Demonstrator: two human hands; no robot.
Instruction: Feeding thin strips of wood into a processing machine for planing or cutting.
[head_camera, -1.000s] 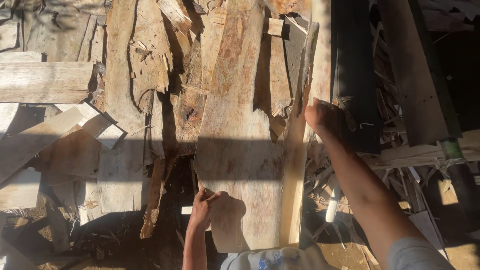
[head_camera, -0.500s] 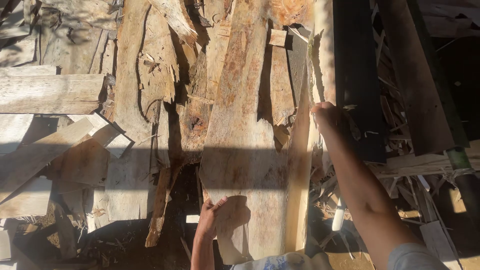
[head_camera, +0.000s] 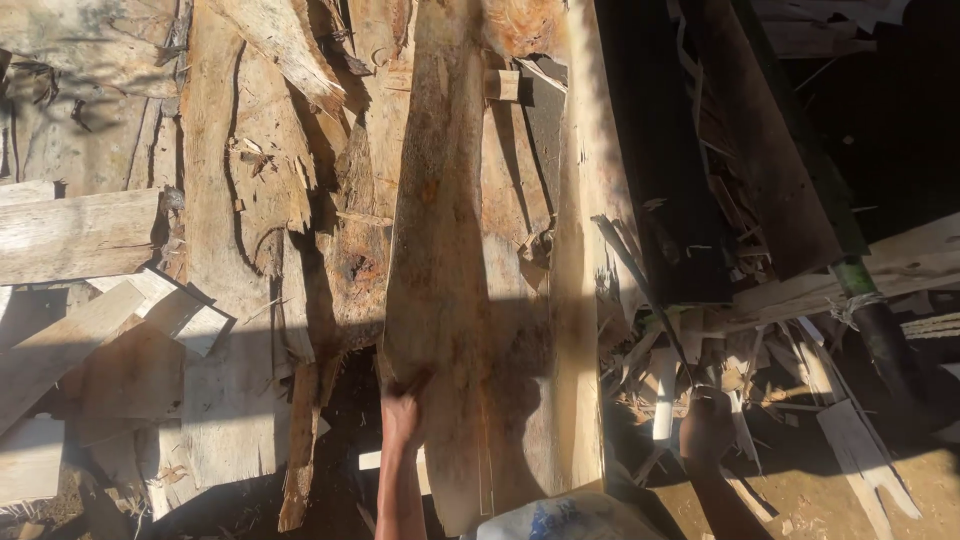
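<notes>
Down at the bottom, near the middle, the left hand (head_camera: 402, 418) grips the lower left edge of a long wooden slab (head_camera: 450, 300), with its fingers curled tight around the wood. That slab is pale brown with rusty orange stains, and it runs from the bottom of the view all the way up to the top. It lies on top of a big messy heap of rough planks (head_camera: 230, 200) and torn bark. Just to its right a thinner pale board (head_camera: 580, 300) runs the same way, touching its side. The right hand (head_camera: 706, 428) hangs low in deep shade over a pile of small wood scraps (head_camera: 740, 370), well apart from the slab, and I cannot tell if its fingers are closed or loose. A white pipe piece (head_camera: 665, 395) sticks up just beside that hand. At the very bottom edge sits a white sack (head_camera: 565, 518) with a blue printed patch on it, rounded and crinkly. On the right a dark pole with a green band (head_camera: 860, 290) slants down across the scraps. A flat grey plank (head_camera: 75, 235) lies crosswise on the far left.
</notes>
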